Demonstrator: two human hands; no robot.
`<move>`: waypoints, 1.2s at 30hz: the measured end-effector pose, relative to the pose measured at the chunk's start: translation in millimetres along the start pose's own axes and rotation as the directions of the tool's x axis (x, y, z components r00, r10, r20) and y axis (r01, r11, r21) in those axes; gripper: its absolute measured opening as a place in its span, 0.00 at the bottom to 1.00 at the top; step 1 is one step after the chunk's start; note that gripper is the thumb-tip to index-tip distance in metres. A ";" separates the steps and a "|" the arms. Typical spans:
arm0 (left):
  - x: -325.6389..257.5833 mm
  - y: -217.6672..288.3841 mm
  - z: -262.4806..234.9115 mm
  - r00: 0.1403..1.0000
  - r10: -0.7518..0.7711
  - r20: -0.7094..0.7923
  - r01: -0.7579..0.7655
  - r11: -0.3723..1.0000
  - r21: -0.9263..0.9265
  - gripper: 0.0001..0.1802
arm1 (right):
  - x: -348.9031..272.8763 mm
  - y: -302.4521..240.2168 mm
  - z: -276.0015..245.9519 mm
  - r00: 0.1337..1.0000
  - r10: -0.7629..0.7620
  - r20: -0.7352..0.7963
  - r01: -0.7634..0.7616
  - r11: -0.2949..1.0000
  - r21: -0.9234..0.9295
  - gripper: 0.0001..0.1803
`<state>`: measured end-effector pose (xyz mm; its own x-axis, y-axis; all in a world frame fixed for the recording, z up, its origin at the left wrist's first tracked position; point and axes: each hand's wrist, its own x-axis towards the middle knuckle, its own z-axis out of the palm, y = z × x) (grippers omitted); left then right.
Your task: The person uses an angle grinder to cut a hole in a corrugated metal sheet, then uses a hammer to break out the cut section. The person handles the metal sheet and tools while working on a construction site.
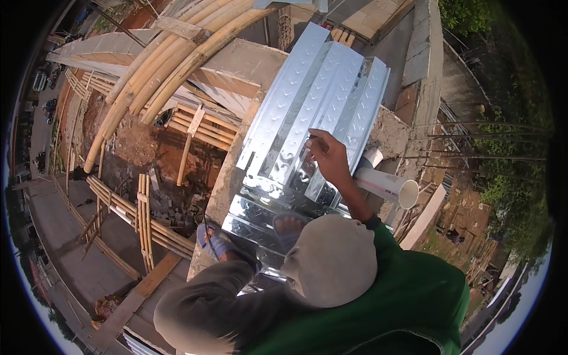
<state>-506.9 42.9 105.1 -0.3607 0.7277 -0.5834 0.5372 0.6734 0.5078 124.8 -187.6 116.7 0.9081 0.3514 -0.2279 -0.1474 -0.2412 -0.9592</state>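
Observation:
My right hand point(329, 156) hovers over ribbed, shiny metal decking sheets point(288, 97). Its fingers are bent toward the thumb, with a small dark thing at their tips that I cannot make out. The sheets overlap and carry rows of small pressed marks. Nearer to me, a mirror-like sheet point(245, 216) lies under my sandaled right foot point(288, 228). Along its left edge, on a concrete ledge, rests my other sandaled foot point(216, 241). I am squatting, and my right forearm passes beside my grey-clad knee point(331, 260). My left hand is out of sight.
A white plastic pipe point(381, 184) juts out right of the sheets. Left of the concrete ledge point(228, 157) is a deep drop to dirt and rubble point(142, 148). Bamboo poles point(177, 62) curve across the upper left. Thin rods point(479, 137) stick out at the right.

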 end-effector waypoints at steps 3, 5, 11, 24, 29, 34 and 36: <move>7.8 21.7 -4.5 0.999 0.037 -0.015 -0.036 0.996 0.085 0.25 | -13.9 13.0 -26.7 0.968 0.029 -0.250 -0.063 0.990 -0.127 0.20; 14.1 40.4 -5.3 0.997 0.074 -0.014 -0.071 0.988 0.140 0.26 | -19.9 26.4 -43.2 0.899 -0.103 -0.425 -0.028 0.956 -0.291 0.20; 35.6 100.4 -4.5 0.979 0.202 0.022 -0.200 0.943 0.267 0.26 | -31.4 84.7 -53.6 0.806 -0.208 -0.555 -0.172 0.813 -0.556 0.43; 32.8 253.2 6.4 0.811 0.584 0.010 -0.487 0.666 0.565 0.28 | -17.4 136.1 -68.9 0.779 0.479 -0.405 -0.243 0.826 0.509 0.31; -115.9 386.8 33.9 0.189 0.982 -0.026 -0.867 0.179 0.465 0.29 | -17.2 92.9 -73.0 0.902 0.303 -0.306 -0.152 0.889 0.431 0.24; -300.9 431.0 179.4 -0.027 0.952 0.304 -0.912 0.101 -0.398 0.32 | -11.7 12.9 -49.7 0.932 0.094 -0.350 0.032 0.941 0.336 0.23; -358.7 426.2 240.8 0.040 0.804 0.594 -0.908 0.278 -0.315 0.35 | -13.8 -21.2 -35.6 0.910 0.021 -0.413 0.087 0.967 0.241 0.21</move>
<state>35.1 37.5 378.1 0.8700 0.4930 0.0083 0.2367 -0.4324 0.8701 129.4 -219.6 146.1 0.9856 -0.0591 -0.1587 -0.1581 0.0157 -0.9873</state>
